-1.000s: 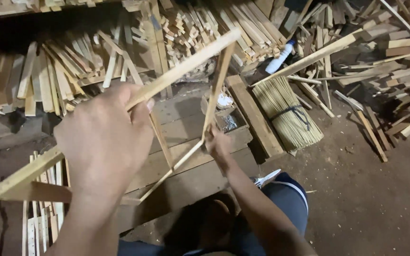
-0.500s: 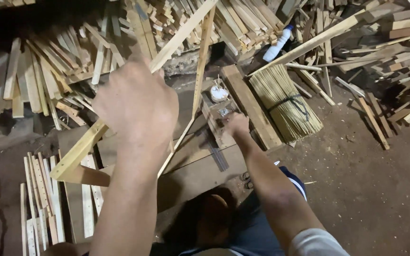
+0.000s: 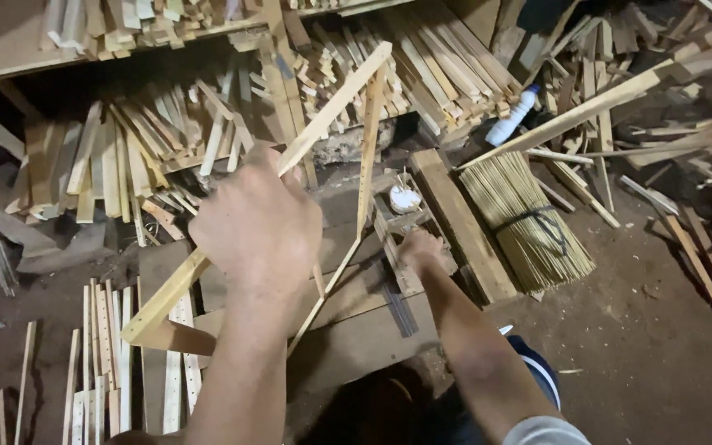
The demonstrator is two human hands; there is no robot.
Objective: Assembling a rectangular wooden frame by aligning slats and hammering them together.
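Two bare hands work over a low wooden workbench [image 3: 356,338]. Left hand [image 3: 257,227] is raised above the bench's left half, fist closed around a long pale wooden slat [image 3: 335,107] that runs diagonally from low left of the bench up toward its far side. A thinner perforated strip [image 3: 366,156] meets that slat at the top end and hangs down toward the bench middle; a third thin stick [image 3: 323,292] slants from there back under the left wrist, so the three form a rough triangle frame held in the air.

Right hand [image 3: 422,250] rests low on the bench's right part, fingers curled down on the wood; cannot tell whether it grips anything.

Just beyond the right hand, on the bench's far edge, sits a small round white tub [image 3: 405,199]. Right of the bench lies a thick plank [image 3: 459,222], and beside that a bundle of thin sticks [image 3: 521,218] tied with a dark band. A white plastic bottle [image 3: 511,122] lies farther off beyond the bundle. Left of the bench, flat perforated strips [image 3: 105,354] lie side by side on the dirt floor. Behind the bench, heaps of cut wood pieces [image 3: 125,156] pile against a shelf.
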